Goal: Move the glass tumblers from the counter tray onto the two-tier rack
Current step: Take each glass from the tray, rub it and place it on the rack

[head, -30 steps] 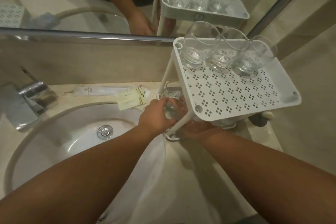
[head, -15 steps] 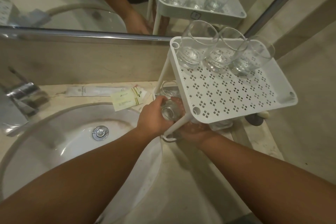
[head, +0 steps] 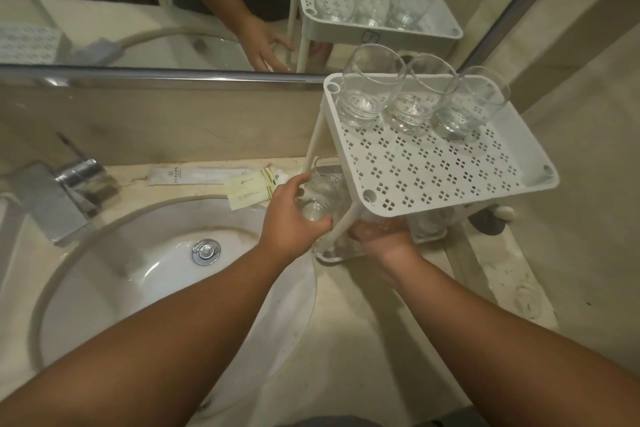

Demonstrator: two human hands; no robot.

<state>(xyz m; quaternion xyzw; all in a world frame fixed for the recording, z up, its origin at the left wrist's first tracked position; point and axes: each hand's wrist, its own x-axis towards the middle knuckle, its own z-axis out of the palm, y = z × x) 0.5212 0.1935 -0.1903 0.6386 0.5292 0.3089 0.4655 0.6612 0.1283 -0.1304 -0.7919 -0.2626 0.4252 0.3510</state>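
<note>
A white perforated two-tier rack [head: 450,180] stands on the counter to the right of the sink. Three clear glass tumblers [head: 367,94] stand upright in a row along the back of its top tier. My left hand [head: 291,218] grips another tumbler [head: 313,210] at the left side of the lower tier, next to the rack's front leg. My right hand [head: 381,236] reaches under the top tier from the front; its fingers are hidden there. More glass [head: 429,222] shows dimly on the lower tier.
A white sink basin [head: 138,270] with a chrome drain fills the left. The chrome faucet [head: 69,191] sits at far left. Paper sachets [head: 249,187] lie behind the basin. A mirror [head: 173,10] runs along the back wall. A dark stopper [head: 488,218] lies right of the rack.
The camera has shifted slightly. My left hand stays on the tumbler at the lower tier, barely moved. My right hand remains under the top tier.
</note>
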